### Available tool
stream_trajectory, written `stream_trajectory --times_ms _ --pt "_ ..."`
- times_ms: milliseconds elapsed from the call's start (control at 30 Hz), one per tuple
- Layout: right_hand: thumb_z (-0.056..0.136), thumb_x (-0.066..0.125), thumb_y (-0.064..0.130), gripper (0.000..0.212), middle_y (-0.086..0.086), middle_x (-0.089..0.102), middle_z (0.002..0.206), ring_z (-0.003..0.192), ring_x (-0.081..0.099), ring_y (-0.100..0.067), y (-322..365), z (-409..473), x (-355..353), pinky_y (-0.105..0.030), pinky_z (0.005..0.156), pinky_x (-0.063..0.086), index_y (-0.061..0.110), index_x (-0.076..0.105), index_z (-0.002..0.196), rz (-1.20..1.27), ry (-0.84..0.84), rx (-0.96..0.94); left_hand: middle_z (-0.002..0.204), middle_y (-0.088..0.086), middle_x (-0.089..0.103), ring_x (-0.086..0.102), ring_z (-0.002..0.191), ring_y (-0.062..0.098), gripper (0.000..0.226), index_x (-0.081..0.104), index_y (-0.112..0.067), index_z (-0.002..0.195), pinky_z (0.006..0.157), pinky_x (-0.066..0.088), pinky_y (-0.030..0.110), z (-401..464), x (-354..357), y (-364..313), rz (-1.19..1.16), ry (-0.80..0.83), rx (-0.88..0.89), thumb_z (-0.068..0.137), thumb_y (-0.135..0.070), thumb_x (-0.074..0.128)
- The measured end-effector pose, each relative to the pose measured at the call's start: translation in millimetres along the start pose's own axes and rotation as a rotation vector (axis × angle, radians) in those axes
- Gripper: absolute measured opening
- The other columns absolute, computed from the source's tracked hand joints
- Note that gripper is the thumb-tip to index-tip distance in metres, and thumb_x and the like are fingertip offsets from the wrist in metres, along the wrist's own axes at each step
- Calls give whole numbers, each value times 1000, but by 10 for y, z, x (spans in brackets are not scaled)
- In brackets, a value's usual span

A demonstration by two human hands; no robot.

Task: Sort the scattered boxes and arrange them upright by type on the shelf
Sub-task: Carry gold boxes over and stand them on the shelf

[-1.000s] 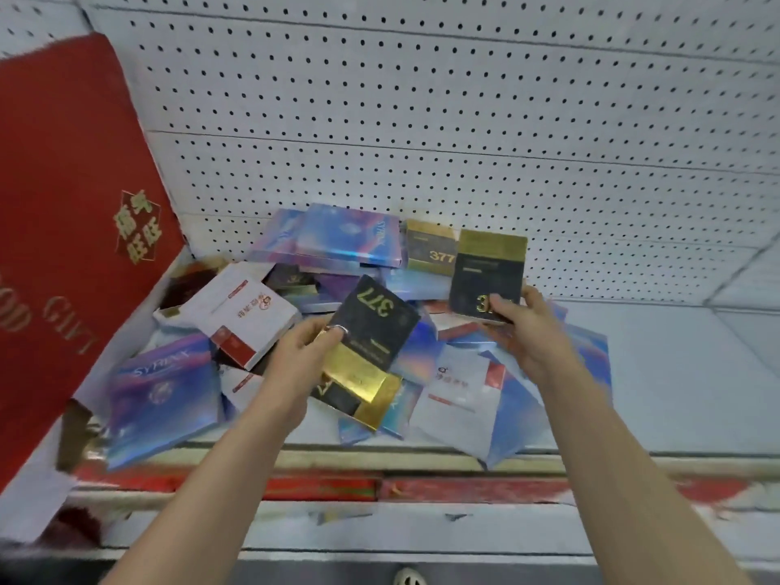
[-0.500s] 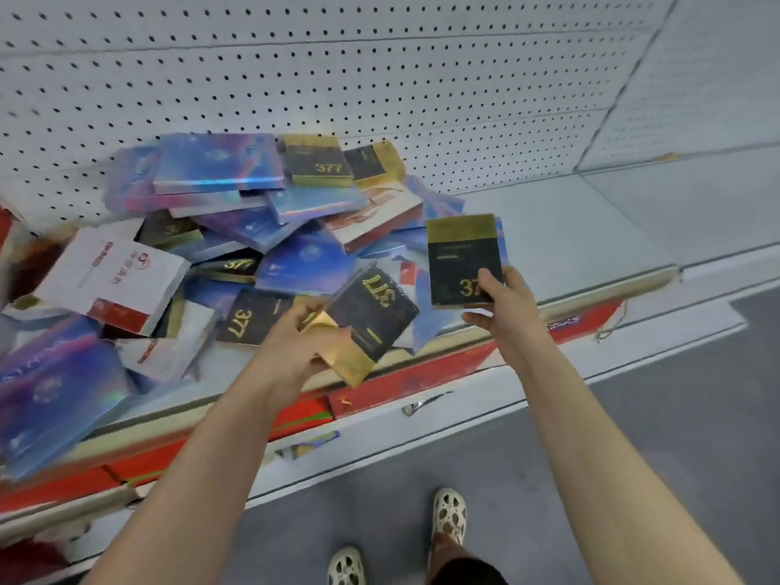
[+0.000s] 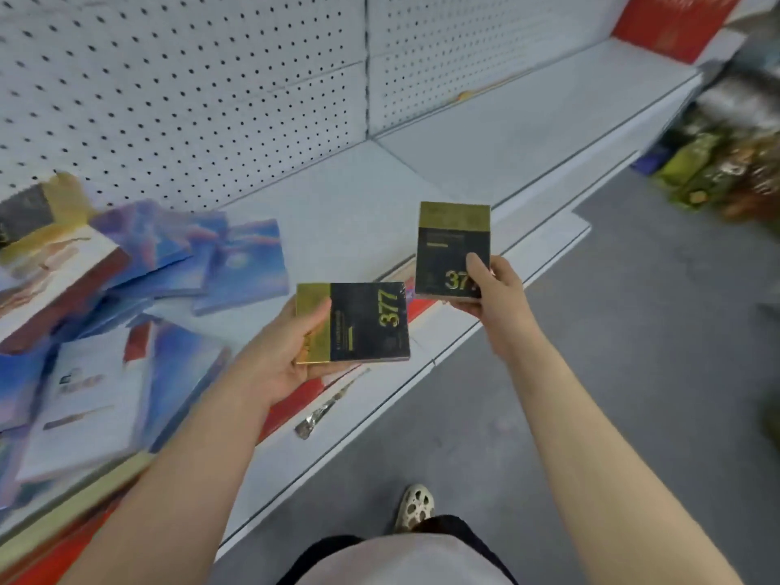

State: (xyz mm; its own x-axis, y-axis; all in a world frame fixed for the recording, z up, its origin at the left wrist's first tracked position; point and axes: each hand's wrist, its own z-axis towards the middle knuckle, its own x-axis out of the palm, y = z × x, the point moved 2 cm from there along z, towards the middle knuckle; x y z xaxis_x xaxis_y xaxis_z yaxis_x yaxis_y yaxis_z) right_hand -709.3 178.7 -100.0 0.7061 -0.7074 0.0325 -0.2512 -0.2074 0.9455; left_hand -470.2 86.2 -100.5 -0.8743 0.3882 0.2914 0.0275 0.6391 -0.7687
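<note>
My left hand grips a black and gold box marked 377, held flat on its side with the gold band to the left. A second black and gold 377 box stands upright in my right hand, gold band on top. Both are held over the front edge of the white shelf. At the left lies a loose pile of boxes: several blue iridescent ones, a white and red one and a white one with a dark red edge.
A white pegboard backs the shelf. To the right the shelf board runs on bare to a red sign. Green and brown packets sit blurred on the grey floor at right. A foil scrap hangs at the shelf front.
The view has swung right, so the pile now sits at the left. Both hands have carried their 377 boxes right, away from the pile. The left box has turned flat.
</note>
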Motion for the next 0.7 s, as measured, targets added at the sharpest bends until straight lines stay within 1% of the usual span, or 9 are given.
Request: stream_trajectory --times_ms 67,133,233,333,400,500,567,600,700 --pt "101 54 36 34 -2 72 97 78 72 -9 123 288 -470 -27 75 58 12 50 123 -15 -39 -2 103 7 72 72 85 25 21 54 -24 114 63 59 43 306 491 -26 47 61 -38 95 -19 58" --pt "100 54 40 35 -3 71 101 86 72 -13 238 576 -896 -28 78 59 15 49 125 -24 -83 14 118 17 65 69 98 33 37 47 -15 126 70 59 46 620 921 -58 90 95 -79 92 -7 60" --pt "100 54 38 35 -6 71 107 94 71 -17 377 988 -1413 -27 76 58 14 49 126 18 -139 25 122 22 62 66 107 34 50 45 -11 130 77 59 46 1023 1483 -117 159 155 -135 86 5 62" --pt "100 54 38 35 -7 70 111 95 70 -18 469 1421 -1834 -29 78 58 14 50 126 42 -185 40 120 21 64 65 109 33 43 52 -9 127 82 57 44 1445 1985 -190 159 190 -167 87 1 62" --pt "100 55 37 34 -7 70 110 93 70 -17 525 1726 -2074 -28 76 58 13 51 124 59 -209 47 116 20 67 66 109 32 38 55 -10 125 85 56 43 1748 2309 -271 174 197 -136 89 -3 62" --pt "100 55 37 31 -5 71 107 90 70 -15 660 2203 -2381 -24 70 55 15 52 122 66 -241 49 109 15 70 68 103 25 31 59 -12 119 78 57 34 2227 2783 -423 172 157 -55 88 -10 64" --pt "100 54 38 30 -4 71 108 93 70 -16 778 2537 -2570 -23 69 55 18 52 122 54 -254 55 103 13 71 69 98 21 24 60 -11 113 72 57 29 2563 3103 -542 155 129 -45 89 -6 62" --pt "100 54 38 29 -4 71 108 95 70 -16 850 2708 -2666 -23 70 55 19 52 122 51 -255 54 102 13 70 68 96 21 23 60 -9 110 72 57 29 2733 3273 -608 153 126 -61 89 -2 60" --pt "101 54 34 25 -3 70 109 97 70 -16 1103 3192 -2981 -24 71 56 19 53 121 51 -277 48 109 21 64 65 98 28 31 56 0 113 81 59 36 3230 3799 -789 155 120 -90 84 10 56"
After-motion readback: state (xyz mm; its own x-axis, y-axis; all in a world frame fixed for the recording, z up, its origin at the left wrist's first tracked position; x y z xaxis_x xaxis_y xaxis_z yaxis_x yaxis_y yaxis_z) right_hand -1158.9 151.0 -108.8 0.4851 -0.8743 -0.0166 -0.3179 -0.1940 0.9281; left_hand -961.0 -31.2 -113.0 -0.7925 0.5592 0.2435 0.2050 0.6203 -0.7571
